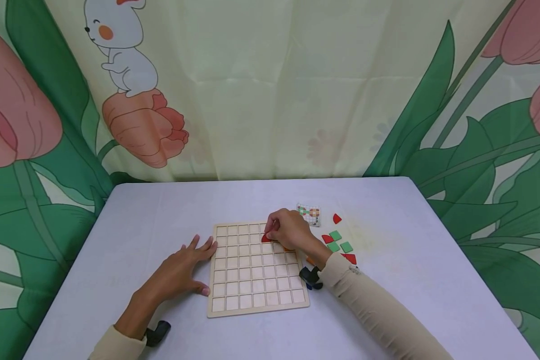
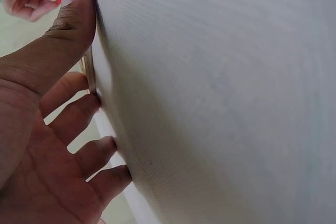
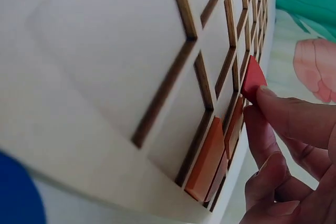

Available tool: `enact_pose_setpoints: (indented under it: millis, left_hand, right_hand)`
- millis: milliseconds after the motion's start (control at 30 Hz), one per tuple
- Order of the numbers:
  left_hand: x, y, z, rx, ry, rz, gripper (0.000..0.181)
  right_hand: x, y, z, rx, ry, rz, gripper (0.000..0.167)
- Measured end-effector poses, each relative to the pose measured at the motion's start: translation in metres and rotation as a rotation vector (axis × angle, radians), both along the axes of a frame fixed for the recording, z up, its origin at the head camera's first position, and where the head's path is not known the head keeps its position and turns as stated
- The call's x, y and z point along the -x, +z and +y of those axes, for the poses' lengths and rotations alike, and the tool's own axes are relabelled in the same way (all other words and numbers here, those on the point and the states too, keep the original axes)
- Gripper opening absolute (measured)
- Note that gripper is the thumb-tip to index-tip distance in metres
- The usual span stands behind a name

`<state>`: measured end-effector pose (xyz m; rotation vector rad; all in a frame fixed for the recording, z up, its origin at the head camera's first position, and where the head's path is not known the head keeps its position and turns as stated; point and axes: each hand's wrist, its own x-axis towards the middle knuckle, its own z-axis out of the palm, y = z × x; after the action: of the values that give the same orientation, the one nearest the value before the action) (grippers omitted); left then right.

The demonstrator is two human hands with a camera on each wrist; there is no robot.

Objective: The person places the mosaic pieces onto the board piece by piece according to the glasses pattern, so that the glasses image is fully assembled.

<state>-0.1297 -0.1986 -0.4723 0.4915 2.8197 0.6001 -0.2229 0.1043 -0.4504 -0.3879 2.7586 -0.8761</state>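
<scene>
A wooden grid board (image 1: 257,314) lies on the table. My right hand (image 1: 290,230) is over its far right part, pinching a red quarter-round piece (image 3: 253,80) between thumb and finger. That red piece (image 1: 266,238) touches or hovers just over a cell; I cannot tell which. Orange pieces (image 3: 205,163) sit in cells close to the right hand, partly hidden by it in the head view. My left hand (image 1: 180,270) rests at the board's left edge with fingers spread, thumb and fingertips touching the edge or the table beside it.
Right of the board lie several loose green squares (image 1: 346,247) and red pieces (image 1: 337,218). A small printed pattern card (image 1: 309,215) is behind the right hand. An orange piece (image 1: 311,261) lies partly under the right wrist. A printed curtain (image 1: 252,100) hangs behind the white table (image 1: 162,210).
</scene>
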Motion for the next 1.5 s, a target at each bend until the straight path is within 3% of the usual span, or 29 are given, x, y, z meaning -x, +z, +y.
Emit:
enact_pose_setpoints:
  millis: [267, 467, 733, 1300, 1500]
  left_hand:
    - [0.000, -0.001, 0.001, -0.007, 0.003, 0.000, 0.118]
    - [-0.001, -0.001, 0.001, -0.008, -0.001, 0.005, 0.118]
    - [0.000, 0.000, 0.001, -0.004, -0.007, 0.003, 0.116]
    - [0.000, -0.002, 0.002, -0.006, 0.001, 0.004, 0.117]
    - [0.000, -0.002, 0.002, -0.007, 0.000, 0.010, 0.118]
  right_hand:
    - [0.001, -0.003, -0.001, -0.060, 0.011, 0.037, 0.015]
    - [-0.003, -0.005, 0.005, -0.024, 0.000, 0.040, 0.016]
    - [-0.011, -0.009, 0.024, 0.039, -0.059, 0.032, 0.016]
    - [-0.024, -0.005, 0.065, 0.010, -0.225, -0.006, 0.018]
    - [-0.027, -0.008, 0.082, 0.012, -0.230, -0.022, 0.016]
